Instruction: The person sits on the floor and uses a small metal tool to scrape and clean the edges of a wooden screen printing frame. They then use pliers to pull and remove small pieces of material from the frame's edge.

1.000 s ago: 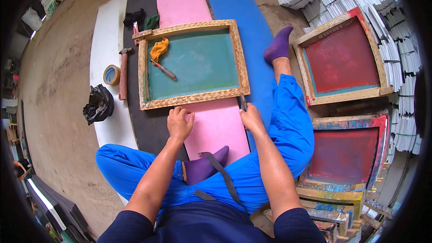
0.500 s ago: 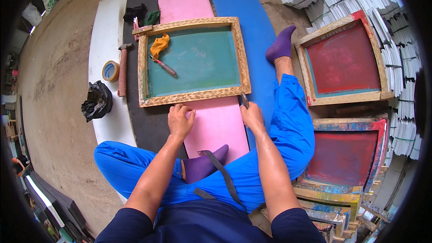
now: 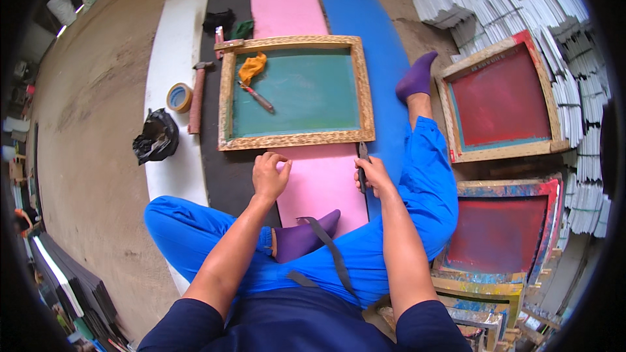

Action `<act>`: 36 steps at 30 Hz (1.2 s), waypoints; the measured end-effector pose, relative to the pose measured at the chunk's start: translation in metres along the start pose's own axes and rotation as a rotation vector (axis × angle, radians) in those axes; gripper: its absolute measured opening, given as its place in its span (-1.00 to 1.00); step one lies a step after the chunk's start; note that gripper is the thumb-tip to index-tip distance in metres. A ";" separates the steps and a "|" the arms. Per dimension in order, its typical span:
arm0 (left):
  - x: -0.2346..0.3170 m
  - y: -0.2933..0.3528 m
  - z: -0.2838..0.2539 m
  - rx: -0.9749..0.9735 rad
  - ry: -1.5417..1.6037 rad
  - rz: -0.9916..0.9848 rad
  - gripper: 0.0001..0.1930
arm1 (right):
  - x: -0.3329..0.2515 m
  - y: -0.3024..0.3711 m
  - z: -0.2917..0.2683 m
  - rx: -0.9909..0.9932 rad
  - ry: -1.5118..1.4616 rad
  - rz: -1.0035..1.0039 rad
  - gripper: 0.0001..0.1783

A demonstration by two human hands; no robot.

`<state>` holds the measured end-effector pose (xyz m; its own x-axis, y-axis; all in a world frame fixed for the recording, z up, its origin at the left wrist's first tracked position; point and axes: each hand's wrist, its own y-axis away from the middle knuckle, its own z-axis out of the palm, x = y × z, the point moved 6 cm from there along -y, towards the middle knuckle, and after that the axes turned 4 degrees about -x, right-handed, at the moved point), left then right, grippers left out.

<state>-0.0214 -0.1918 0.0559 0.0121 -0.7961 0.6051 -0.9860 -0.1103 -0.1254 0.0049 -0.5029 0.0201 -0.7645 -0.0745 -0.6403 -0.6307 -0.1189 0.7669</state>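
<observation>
A wooden screen-printing frame (image 3: 297, 140) with green mesh lies flat before me on long foam strips. On its mesh rest a crumpled orange cloth (image 3: 252, 67) and a slim dark-handled tool (image 3: 261, 99). My right hand (image 3: 375, 176) is closed around dark-handled pliers (image 3: 362, 160), whose head points toward the frame's near right corner. Below the frame's near edge hovers my left hand (image 3: 271, 175), fingers loosely bent and thumb apart, with nothing visible in it.
Left of the frame lie a hammer (image 3: 197, 98), a tape roll (image 3: 179, 98) and a black plastic bag (image 3: 156, 137). Two red-mesh frames (image 3: 499, 151) (image 3: 508, 189) stand at right, with more frames stacked below. White bundled sheets (image 3: 495, 0) fill the far right. My feet flank the pink strip (image 3: 287, 0).
My right hand has turned the pliers more upright and drawn them slightly away from the frame's near edge. The view has shifted a little; my left hand keeps its place near the frame.
</observation>
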 end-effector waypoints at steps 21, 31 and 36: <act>-0.085 0.043 -0.042 0.055 0.546 -0.339 -0.81 | 0.004 0.017 0.243 -0.611 0.401 0.030 -0.67; -0.131 0.051 -0.063 0.169 0.008 -0.653 -0.73 | 0.024 0.003 0.230 -0.571 0.433 0.034 -0.62; -0.115 0.047 -0.063 0.113 -0.093 -0.682 -0.78 | 0.014 0.007 0.183 -0.413 0.370 -0.058 -0.69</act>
<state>-0.0799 -0.0675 0.0301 0.6416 -0.5744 0.5084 -0.7300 -0.6607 0.1748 -0.0345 -0.3241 0.0252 -0.5853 -0.3904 -0.7106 -0.5084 -0.5060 0.6967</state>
